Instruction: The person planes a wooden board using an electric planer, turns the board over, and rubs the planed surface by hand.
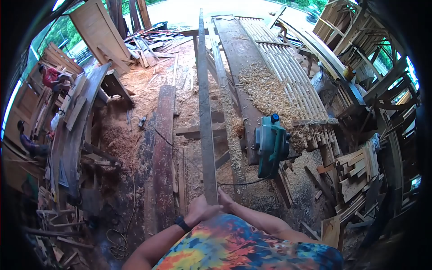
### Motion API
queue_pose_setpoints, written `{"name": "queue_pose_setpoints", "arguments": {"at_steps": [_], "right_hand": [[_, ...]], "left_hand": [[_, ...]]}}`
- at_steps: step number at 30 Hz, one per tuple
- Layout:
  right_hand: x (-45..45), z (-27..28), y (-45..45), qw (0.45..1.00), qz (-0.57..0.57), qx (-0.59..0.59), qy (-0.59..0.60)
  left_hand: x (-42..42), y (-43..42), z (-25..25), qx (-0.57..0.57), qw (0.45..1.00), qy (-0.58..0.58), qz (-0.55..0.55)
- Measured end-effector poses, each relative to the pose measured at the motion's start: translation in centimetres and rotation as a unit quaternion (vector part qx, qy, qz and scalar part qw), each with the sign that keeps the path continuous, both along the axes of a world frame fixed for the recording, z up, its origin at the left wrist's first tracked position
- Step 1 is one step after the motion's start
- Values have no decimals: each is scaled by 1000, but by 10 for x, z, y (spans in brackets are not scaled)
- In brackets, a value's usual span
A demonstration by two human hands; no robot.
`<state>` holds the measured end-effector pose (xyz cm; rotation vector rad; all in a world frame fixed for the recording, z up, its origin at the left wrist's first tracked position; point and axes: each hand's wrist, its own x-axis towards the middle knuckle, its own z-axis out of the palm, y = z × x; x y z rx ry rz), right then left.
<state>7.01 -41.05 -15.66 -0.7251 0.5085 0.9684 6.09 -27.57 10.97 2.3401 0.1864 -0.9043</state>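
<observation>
A long, narrow grey-brown board (207,117) stretches from my body far forward over the work area. My left hand (202,209), with a dark watch on the wrist, is wrapped round its near end. On the right side of the same end is my right hand (226,200), its fingers partly hidden by the board. To the right, a green power planer (271,146) rests at the near end of a wide dark plank (238,49), close to a heap of shavings (265,90). A dark cord runs from the planer towards the board.
Slatted wood (292,67) lies right of the plank. A reddish plank (164,148) is on the shavings-strewn floor at left. Two people, one in red (51,77), sit at the far left behind a bench (81,130). Stacked offcuts (355,173) stand at right.
</observation>
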Motion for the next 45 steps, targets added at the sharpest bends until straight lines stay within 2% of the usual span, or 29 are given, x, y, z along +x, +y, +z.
{"name": "queue_pose_setpoints", "arguments": {"at_steps": [2,5,6,7,8,9,12,13,15,16,18,19,21,23,27,29,32,33,35,36,39,40,43,45], "right_hand": [[0,-11,-2,999,28,19,-9],[-8,-29,-13,996,60,-45,-37],[-13,-120,-17,996,62,-55,14],[-14,-120,-27,950,177,-155,-208],[-17,-115,-37,832,279,-242,-413],[-16,-109,-40,652,359,-310,-591],[-14,-76,-35,826,296,-236,-418],[-10,-65,-33,847,315,-245,-352],[-4,-51,-32,874,350,-259,-215],[-11,-91,-33,844,336,-282,-307],[-11,-125,-29,887,253,-318,-220],[-19,-140,-27,903,211,-333,-171],[-23,-183,-25,904,186,-347,-166],[-26,-176,-24,924,172,-304,-157],[-30,-142,-26,906,220,-317,-172],[-26,-141,-27,893,245,-324,-192],[-27,-151,-24,748,321,-396,-424],[-28,-156,-27,737,352,-387,-428],[-23,-117,-31,710,413,-367,-436],[-30,-167,-29,713,343,-344,-506],[-36,-204,-30,775,317,-277,-472],[-36,-204,-28,827,272,-239,-431],[-38,-189,-37,821,291,-273,-408],[-40,-206,-35,824,287,-299,-387]], "left_hand": [[-1,0,-5,23,1000,-10,-1],[-1,2,-10,-6,999,-54,3],[-2,4,-18,6,998,-66,8],[-2,4,-16,-10,998,-59,6],[-2,5,-11,-26,998,-51,4],[1,6,-8,-42,998,-45,3],[6,7,-4,-30,999,12,-33],[7,7,0,-24,999,12,-44],[10,6,9,-15,998,10,-65],[12,5,11,-9,998,8,-65],[12,5,12,1,998,9,-66],[11,7,-2,-22,998,-33,-52],[2,16,-46,-63,992,-102,-24],[1,13,-20,-62,995,-71,-24],[7,11,-16,-24,998,-51,-32],[7,13,-24,-13,998,-51,-41],[7,13,-33,17,997,-46,-52],[7,13,-36,24,997,-43,-54],[7,13,-37,33,997,-40,-54],[6,13,-37,35,997,-41,-51],[4,13,-36,39,996,-52,-59],[3,13,-37,39,995,-62,-63],[3,11,-35,51,993,-69,-78],[1,10,-35,60,992,-85,-78]]}}
